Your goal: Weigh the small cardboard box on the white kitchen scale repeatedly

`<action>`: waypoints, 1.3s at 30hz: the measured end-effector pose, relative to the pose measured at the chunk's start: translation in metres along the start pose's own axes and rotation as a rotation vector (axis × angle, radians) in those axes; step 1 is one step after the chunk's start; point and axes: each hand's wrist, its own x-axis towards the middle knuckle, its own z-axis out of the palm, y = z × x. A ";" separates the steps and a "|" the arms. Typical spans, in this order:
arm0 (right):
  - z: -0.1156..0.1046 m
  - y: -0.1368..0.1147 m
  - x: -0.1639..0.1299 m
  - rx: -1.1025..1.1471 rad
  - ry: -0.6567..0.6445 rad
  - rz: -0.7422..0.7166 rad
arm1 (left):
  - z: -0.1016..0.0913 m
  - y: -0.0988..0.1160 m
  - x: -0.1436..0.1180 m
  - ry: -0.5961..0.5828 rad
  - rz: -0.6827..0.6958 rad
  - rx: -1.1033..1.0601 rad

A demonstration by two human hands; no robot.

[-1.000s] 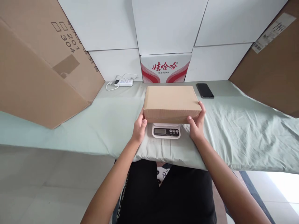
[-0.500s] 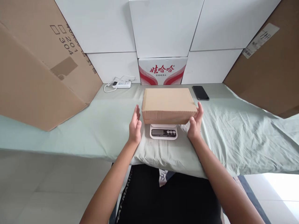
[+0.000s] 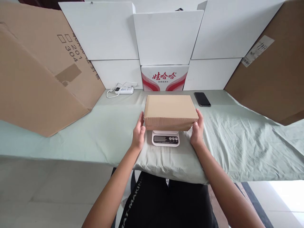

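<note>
A closed brown cardboard box (image 3: 170, 107) rests on a small white digital scale (image 3: 165, 143). The box covers the scale's platform, leaving its display and buttons showing at the front. My left hand (image 3: 138, 134) is against the box's left side, fingers straight along it and thumb by the front corner. On the opposite side, my right hand (image 3: 197, 130) grips the right end, with its thumb at the front corner and its fingers along the side. Between them, my two hands hold the box.
A green cloth (image 3: 114, 126) covers the table. Behind the box stand white boxes and a red-and-white carton (image 3: 164, 85). A phone (image 3: 202, 99) lies back right, a white power strip (image 3: 124, 90) back left. Large cardboard panels (image 3: 42, 88) flank both sides.
My left hand has closed in from a small gap to the box's left side. My right hand has moved slightly inward. The camera view has tilted up a little.
</note>
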 end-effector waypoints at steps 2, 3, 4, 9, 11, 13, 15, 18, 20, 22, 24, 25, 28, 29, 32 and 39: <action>0.000 -0.001 0.000 0.005 -0.010 -0.026 | 0.000 0.000 0.000 -0.013 0.000 -0.006; 0.000 -0.001 0.000 0.007 -0.013 -0.033 | 0.000 0.000 0.000 -0.018 0.000 -0.006; 0.000 -0.001 -0.001 0.008 -0.014 -0.036 | 0.001 0.001 0.000 -0.024 0.002 -0.002; -0.002 0.002 -0.002 -0.020 -0.031 -0.049 | 0.003 0.011 -0.001 -0.059 -0.006 0.062; -0.003 0.002 -0.002 -0.035 -0.043 -0.050 | 0.004 0.014 -0.001 -0.071 -0.015 0.082; -0.002 0.000 -0.002 -0.040 -0.056 -0.040 | 0.004 0.016 -0.001 -0.081 -0.023 0.090; -0.001 -0.003 -0.003 -0.041 -0.069 -0.019 | 0.005 0.017 0.000 -0.090 -0.028 0.091; 0.002 -0.010 -0.004 -0.045 -0.076 0.020 | 0.006 0.018 0.000 -0.101 -0.021 0.080; 0.003 -0.017 -0.005 -0.040 -0.087 0.028 | 0.005 0.022 -0.001 -0.112 -0.018 0.062; 0.002 -0.026 -0.003 -0.007 -0.101 0.029 | 0.003 0.029 0.001 -0.125 -0.009 0.025; 0.002 -0.036 0.006 0.049 -0.108 0.021 | 0.001 0.037 0.008 -0.121 0.017 -0.021; 0.002 -0.040 0.013 0.080 -0.109 0.010 | 0.001 0.041 0.016 -0.112 0.035 -0.040; 0.010 -0.041 0.046 0.117 -0.094 -0.050 | 0.006 0.040 0.053 -0.089 0.068 -0.068; 0.015 -0.036 0.058 0.100 -0.079 -0.066 | 0.009 0.035 0.069 -0.086 0.070 -0.075; 0.033 -0.008 0.089 0.043 -0.043 -0.071 | 0.022 0.005 0.112 -0.058 0.037 -0.088; 0.050 0.061 0.091 0.077 -0.047 0.092 | 0.026 -0.055 0.132 -0.036 -0.137 -0.133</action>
